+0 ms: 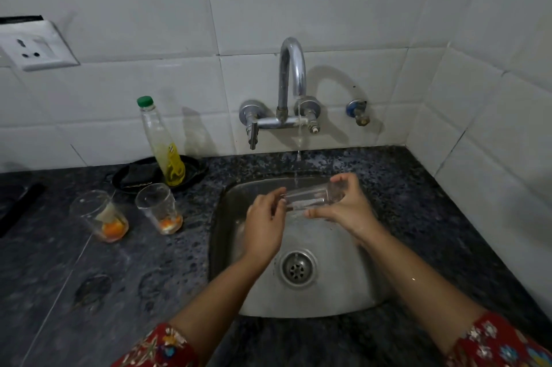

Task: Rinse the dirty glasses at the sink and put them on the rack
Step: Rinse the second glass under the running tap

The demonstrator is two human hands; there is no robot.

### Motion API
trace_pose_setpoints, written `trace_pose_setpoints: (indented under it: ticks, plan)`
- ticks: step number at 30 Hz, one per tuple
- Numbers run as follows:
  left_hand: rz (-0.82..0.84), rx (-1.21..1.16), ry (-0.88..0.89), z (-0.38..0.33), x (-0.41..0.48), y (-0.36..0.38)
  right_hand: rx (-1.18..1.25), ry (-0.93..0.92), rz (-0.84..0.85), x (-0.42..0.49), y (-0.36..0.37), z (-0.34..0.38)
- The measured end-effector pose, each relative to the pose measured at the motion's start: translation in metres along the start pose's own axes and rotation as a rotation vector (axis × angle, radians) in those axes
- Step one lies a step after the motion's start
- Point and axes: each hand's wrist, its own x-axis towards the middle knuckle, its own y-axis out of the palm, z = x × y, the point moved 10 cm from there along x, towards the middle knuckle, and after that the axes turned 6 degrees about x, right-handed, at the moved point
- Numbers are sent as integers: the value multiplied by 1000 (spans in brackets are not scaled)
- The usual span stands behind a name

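A clear glass (307, 197) lies on its side over the steel sink (227, 247), under a thin stream of water from the chrome tap (292, 67). My right hand (343, 205) grips its base end. My left hand (264, 223) holds the rim end, fingertips at the mouth. Two dirty glasses stand upright on the counter to the left: one (100, 217) with orange residue and a pale scrap inside, the other (158, 208) with orange dregs at the bottom. No rack is in view.
A green-capped bottle of yellow liquid (162, 145) stands on a black dish (131, 178) behind the glasses. A wall socket (33, 50) is at the left, a small blue valve (357, 111) right of the tap. Dark granite counter (104, 292) surrounds the sink.
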Motion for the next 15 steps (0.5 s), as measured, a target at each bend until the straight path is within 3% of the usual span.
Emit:
trace_pose_setpoints:
  ticks: [11, 15]
  plan:
    - [22, 148, -86, 6, -19, 31, -295, -299, -11, 0, 17, 36]
    - [58, 226, -95, 15, -22, 33, -272, -289, 34, -5, 22, 21]
